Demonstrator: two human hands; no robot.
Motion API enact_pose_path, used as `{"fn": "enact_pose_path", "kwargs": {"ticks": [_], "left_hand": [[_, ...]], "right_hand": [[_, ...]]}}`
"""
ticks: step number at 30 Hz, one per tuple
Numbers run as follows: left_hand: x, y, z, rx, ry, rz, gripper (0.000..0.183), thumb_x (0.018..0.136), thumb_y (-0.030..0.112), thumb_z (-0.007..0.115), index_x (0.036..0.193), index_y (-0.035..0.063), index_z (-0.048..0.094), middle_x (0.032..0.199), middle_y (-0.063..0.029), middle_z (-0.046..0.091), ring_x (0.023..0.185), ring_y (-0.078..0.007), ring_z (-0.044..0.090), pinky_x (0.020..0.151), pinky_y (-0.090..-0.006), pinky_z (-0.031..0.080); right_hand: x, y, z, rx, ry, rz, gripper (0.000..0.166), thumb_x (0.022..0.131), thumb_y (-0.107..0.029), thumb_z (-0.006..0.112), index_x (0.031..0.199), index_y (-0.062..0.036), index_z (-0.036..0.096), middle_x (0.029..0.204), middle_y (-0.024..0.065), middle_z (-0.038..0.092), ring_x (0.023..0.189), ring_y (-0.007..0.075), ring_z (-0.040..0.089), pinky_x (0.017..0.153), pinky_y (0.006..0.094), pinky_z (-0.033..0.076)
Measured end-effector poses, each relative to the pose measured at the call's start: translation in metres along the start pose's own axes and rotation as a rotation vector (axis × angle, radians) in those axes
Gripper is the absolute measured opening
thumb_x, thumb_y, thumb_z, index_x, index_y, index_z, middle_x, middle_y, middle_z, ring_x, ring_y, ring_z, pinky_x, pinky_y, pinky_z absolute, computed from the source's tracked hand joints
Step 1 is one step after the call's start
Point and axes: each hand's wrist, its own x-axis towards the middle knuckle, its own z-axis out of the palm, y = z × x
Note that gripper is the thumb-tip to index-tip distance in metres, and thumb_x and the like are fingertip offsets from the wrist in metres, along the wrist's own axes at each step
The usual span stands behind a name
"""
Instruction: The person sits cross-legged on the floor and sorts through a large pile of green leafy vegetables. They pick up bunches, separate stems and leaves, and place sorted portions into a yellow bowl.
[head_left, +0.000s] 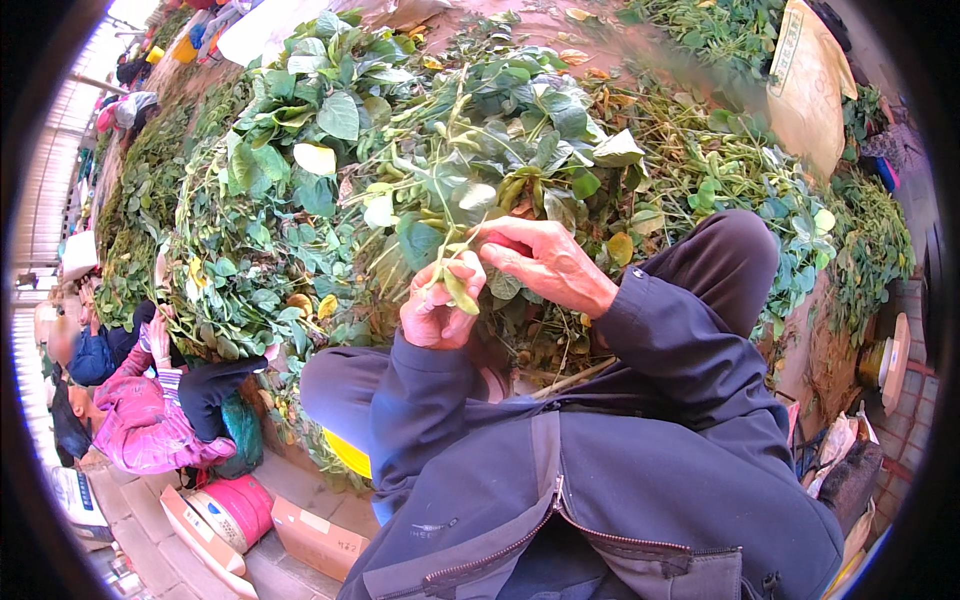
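Green bean pods (459, 291), likely soybean, are held in my left hand (442, 304), their tips hanging past the fingers. They belong to a leafy plant stem (448, 206) that runs up and away from the hand. My right hand (544, 262) is just to the right, thumb and forefinger close together near the stem; whether anything is pinched between them cannot be told. Below and beyond both hands spreads a large heap of cut bean plants (525, 127), with pods, green leaves and some yellow ones.
At the left, a person in a pink top (142, 412) sits by the heap, with another in blue (94, 358) beyond. A yellow sack (810, 90) lies at upper right. Cardboard boxes (319, 536) and a pink tub (240, 510) stand at lower left. My crossed legs flank my hands.
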Motion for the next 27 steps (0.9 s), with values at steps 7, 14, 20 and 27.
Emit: {"fn": "enact_pose_path", "kwargs": {"ticks": [7,14,20,27], "left_hand": [[0.003,-0.004,0.011,-0.064,0.044,-0.088,0.035,0.086,0.023,0.071,0.104,-0.0070,0.069,0.088,-0.0179,0.057,0.043,-0.0099,0.036,0.039,-0.0217,0.027],[0.007,-0.018,0.019,0.181,0.016,-0.058,0.035,0.082,0.036,0.068,0.084,0.0015,0.062,0.072,-0.0119,0.057,0.074,-0.0222,0.052,0.064,-0.0299,0.037],[0.007,-0.025,0.011,0.073,-0.040,-0.053,0.034,0.081,0.025,0.062,0.091,-0.0061,0.070,0.084,-0.0154,0.063,0.086,-0.0262,0.058,0.079,-0.0354,0.046],[0.005,-0.007,0.017,0.147,0.130,-0.064,0.042,0.086,0.021,0.065,0.117,-0.0073,0.066,0.095,-0.0134,0.066,0.071,-0.0146,0.058,0.057,-0.0221,0.044]], "right_hand": [[0.003,-0.001,-0.003,0.349,-0.104,0.304,0.025,0.104,-0.025,0.062,0.120,-0.0079,0.072,0.079,-0.0089,0.058,0.062,0.0011,0.043,0.053,0.0214,0.034],[0.003,0.001,-0.009,0.474,-0.179,0.359,0.031,0.104,-0.026,0.063,0.126,-0.0057,0.069,0.079,-0.0084,0.059,0.057,0.0004,0.041,0.049,0.0204,0.030],[0.006,0.007,-0.010,0.669,-0.168,0.422,0.029,0.099,-0.020,0.070,0.122,-0.0021,0.068,0.078,-0.0079,0.058,0.054,-0.0005,0.041,0.048,0.0193,0.027],[0.007,-0.002,-0.020,0.532,-0.025,0.334,0.020,0.097,-0.022,0.074,0.109,-0.0061,0.074,0.071,-0.0085,0.055,0.056,0.0008,0.042,0.050,0.0198,0.027]]}}
